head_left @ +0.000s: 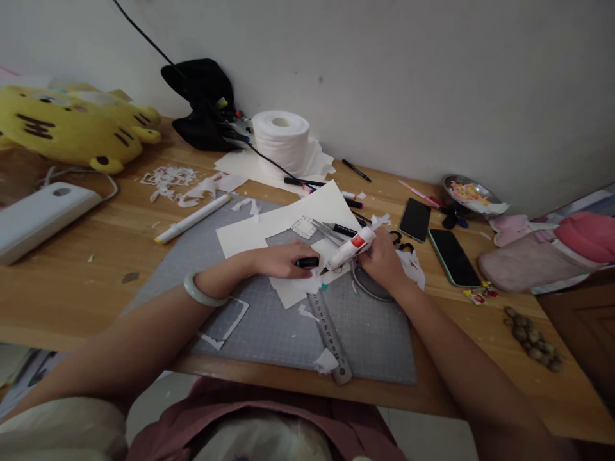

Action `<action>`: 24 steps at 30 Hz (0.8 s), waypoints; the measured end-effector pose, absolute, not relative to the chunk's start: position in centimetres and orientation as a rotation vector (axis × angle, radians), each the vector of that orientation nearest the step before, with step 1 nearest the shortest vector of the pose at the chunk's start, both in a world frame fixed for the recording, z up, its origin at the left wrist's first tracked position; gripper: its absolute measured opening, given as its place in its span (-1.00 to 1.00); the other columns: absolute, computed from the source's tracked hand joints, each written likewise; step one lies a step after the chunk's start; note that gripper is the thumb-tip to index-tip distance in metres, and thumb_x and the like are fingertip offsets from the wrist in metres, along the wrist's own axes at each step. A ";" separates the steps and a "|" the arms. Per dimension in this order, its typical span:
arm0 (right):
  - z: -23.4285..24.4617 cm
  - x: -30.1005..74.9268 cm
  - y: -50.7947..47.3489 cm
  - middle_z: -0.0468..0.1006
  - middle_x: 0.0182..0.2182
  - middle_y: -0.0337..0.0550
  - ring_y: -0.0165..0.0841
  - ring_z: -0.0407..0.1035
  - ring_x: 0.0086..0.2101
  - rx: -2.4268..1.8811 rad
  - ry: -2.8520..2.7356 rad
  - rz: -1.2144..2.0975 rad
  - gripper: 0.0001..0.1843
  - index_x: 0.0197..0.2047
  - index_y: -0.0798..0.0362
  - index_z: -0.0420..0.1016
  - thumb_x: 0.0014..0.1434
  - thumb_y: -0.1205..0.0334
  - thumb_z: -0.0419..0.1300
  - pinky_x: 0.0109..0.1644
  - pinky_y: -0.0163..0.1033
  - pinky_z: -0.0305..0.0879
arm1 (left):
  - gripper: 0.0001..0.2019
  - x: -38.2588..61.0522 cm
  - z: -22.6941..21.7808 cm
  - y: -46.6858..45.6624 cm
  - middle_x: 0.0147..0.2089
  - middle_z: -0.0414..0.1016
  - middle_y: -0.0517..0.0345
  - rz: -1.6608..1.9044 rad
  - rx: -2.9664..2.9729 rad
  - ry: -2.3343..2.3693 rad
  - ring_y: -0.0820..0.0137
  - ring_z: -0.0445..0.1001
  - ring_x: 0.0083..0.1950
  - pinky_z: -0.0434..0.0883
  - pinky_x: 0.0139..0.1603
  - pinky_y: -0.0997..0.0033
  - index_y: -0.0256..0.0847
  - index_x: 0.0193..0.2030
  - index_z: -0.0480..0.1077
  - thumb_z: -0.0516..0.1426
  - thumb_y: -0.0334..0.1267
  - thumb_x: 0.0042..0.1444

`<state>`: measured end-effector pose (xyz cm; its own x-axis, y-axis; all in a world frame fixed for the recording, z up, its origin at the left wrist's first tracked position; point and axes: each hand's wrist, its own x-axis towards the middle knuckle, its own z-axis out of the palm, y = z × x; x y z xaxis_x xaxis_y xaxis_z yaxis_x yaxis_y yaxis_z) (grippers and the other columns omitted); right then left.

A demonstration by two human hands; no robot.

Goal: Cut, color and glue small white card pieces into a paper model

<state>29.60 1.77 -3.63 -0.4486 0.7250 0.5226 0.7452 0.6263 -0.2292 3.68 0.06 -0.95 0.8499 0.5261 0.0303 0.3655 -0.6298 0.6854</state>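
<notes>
My left hand (281,259) is closed around a short black marker end or cap (307,262) with a teal band; the rest of it is hidden by the fingers. It rests over white paper (291,294) on the grey cutting mat (269,330). In my right hand (384,259) is a white glue tube (348,251) with a red label, tilted so that its lower end points down to the left at the paper. Scissors (327,232) lie just behind the tube. A steel ruler (331,339) lies on the mat below the hands.
A paper roll (281,144) stands at the back, near paper shreds (170,179). A white marker (192,219) lies left. Two phones (416,219), a metal bowl (468,192) and a pink-lidded bottle (523,256) occupy the right. A yellow plush toy (67,128) sits at left.
</notes>
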 end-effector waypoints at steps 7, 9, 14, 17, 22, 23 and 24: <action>-3.6 29.6 1.8 0.38 -0.30 -0.02 -0.11 0.27 -0.23 -1.144 -2.247 -0.091 -0.79 -0.23 0.01 0.23 0.01 0.36 0.02 -0.07 0.05 0.24 | -0.86 3.7 -1.2 0.2 -0.37 0.35 0.17 0.306 2.324 0.643 0.36 0.29 -0.29 0.22 -0.19 0.40 -0.23 -0.37 0.28 0.05 -0.21 0.12; -3.8 29.9 1.9 0.37 -0.31 -0.02 -0.10 0.28 -0.22 -1.130 -2.203 -0.099 -0.80 -0.23 0.02 0.23 0.00 0.34 0.03 -0.05 0.06 0.23 | -0.87 3.7 -1.2 0.2 -0.35 0.37 0.16 0.311 2.322 0.648 0.35 0.30 -0.27 0.22 -0.17 0.40 -0.23 -0.35 0.29 0.05 -0.22 0.12; -4.2 31.2 2.8 0.38 -0.27 -0.03 -0.11 0.32 -0.18 -1.218 -1.940 0.003 -0.72 -0.19 0.02 0.24 -0.03 0.23 0.10 -0.04 0.06 0.27 | -0.89 3.6 -1.1 0.0 -0.33 0.39 0.13 0.289 2.339 0.663 0.34 0.32 -0.26 0.23 -0.16 0.38 -0.23 -0.33 0.30 0.06 -0.24 0.11; -4.0 31.6 3.5 0.41 -0.24 -0.08 -0.17 0.34 -0.18 -1.277 -1.697 0.203 -0.63 -0.16 -0.01 0.23 -0.06 0.13 0.17 -0.03 0.02 0.28 | -0.90 3.6 -1.1 0.0 -0.29 0.40 0.11 0.302 2.344 0.662 0.32 0.32 -0.22 0.22 -0.12 0.36 -0.23 -0.30 0.31 0.06 -0.25 0.11; -3.1 31.9 5.0 0.43 -0.17 -0.13 -0.26 0.38 -0.12 -1.224 -1.409 0.517 -0.46 -0.05 -0.04 0.17 -0.09 0.03 0.24 0.06 -0.05 0.27 | -0.92 3.6 -1.0 -0.1 -0.31 0.38 0.13 0.263 2.351 0.703 0.34 0.30 -0.22 0.24 -0.12 0.38 -0.22 -0.33 0.30 0.05 -0.26 0.12; -2.9 32.1 5.3 0.43 -0.17 -0.13 -0.26 0.39 -0.13 -1.258 -1.389 0.554 -0.47 -0.06 -0.04 0.16 -0.06 -0.01 0.23 0.03 -0.06 0.30 | -0.91 3.6 -1.0 -0.1 -0.30 0.38 0.13 0.250 2.352 0.709 0.33 0.30 -0.21 0.24 -0.11 0.38 -0.22 -0.33 0.29 0.06 -0.26 0.12; -2.8 32.3 5.6 0.44 -0.19 -0.14 -0.27 0.40 -0.15 -1.301 -1.389 0.582 -0.50 -0.07 -0.04 0.15 -0.02 -0.04 0.20 -0.02 -0.08 0.33 | -0.91 3.6 -0.9 -0.1 -0.29 0.38 0.13 0.242 2.352 0.713 0.33 0.30 -0.19 0.24 -0.09 0.38 -0.22 -0.32 0.29 0.06 -0.25 0.12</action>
